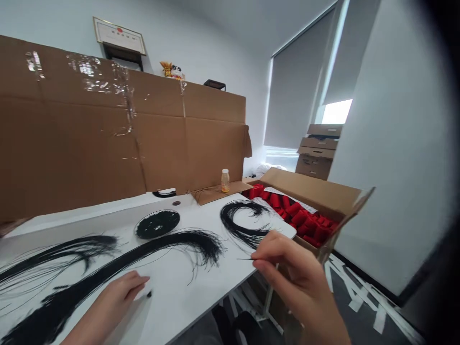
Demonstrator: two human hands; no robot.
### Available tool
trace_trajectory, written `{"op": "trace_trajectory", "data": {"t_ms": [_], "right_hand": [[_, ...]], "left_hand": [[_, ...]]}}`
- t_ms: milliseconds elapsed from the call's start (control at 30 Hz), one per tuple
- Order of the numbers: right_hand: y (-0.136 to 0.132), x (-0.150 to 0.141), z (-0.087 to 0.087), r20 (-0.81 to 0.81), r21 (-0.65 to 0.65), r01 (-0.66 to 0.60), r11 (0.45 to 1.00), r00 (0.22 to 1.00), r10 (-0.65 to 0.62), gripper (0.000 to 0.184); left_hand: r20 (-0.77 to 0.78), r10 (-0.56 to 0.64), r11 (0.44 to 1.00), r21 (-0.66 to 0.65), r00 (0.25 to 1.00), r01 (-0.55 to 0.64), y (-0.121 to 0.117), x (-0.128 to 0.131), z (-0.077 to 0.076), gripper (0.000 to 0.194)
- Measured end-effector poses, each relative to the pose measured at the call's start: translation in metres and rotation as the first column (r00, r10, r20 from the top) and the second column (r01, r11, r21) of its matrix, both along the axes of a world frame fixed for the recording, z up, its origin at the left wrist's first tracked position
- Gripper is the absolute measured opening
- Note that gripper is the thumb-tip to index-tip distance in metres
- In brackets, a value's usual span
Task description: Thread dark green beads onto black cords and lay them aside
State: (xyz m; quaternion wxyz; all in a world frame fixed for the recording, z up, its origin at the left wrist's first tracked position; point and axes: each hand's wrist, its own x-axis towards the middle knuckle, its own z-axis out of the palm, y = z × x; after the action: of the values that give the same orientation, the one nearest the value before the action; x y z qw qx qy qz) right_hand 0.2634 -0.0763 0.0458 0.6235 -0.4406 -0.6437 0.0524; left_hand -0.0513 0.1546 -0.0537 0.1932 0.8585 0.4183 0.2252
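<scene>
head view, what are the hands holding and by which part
The right hand pinches a thin black strand at one end, between thumb and forefinger. The left hand may hold a small black tip at its fingertips; too small to tell.

Strand (245, 259) in right hand (294, 282) too thin to identify; left forearm (97, 318) cut off.

Two hands (108, 306) (298, 282), one plastic bottle (225, 181)

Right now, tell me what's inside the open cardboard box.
The open cardboard box holds packed red items, with a white sheet lying across some. Whatever lies beneath that top layer is covered, and the table hides the box's near side.
</scene>
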Motion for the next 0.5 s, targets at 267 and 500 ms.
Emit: {"op": "trace_trajectory", "data": {"t_ms": [267,500], "right_hand": [[0.031,0.011,-0.017,0.168,-0.105,0.142,0.984,0.978,-0.123,0.005],[0.04,0.01,-0.023,0.158,-0.167,0.181,0.969,0.975,-0.155,0.005]], "left_hand": [[-0.017,0.072,0.986,-0.148,0.997,-0.074,0.002,-0.01,0.043,0.027],[0.03,-0.012,0.988,-0.156,0.999,0.016,-0.011,-0.006,0.009,0.02]]}}
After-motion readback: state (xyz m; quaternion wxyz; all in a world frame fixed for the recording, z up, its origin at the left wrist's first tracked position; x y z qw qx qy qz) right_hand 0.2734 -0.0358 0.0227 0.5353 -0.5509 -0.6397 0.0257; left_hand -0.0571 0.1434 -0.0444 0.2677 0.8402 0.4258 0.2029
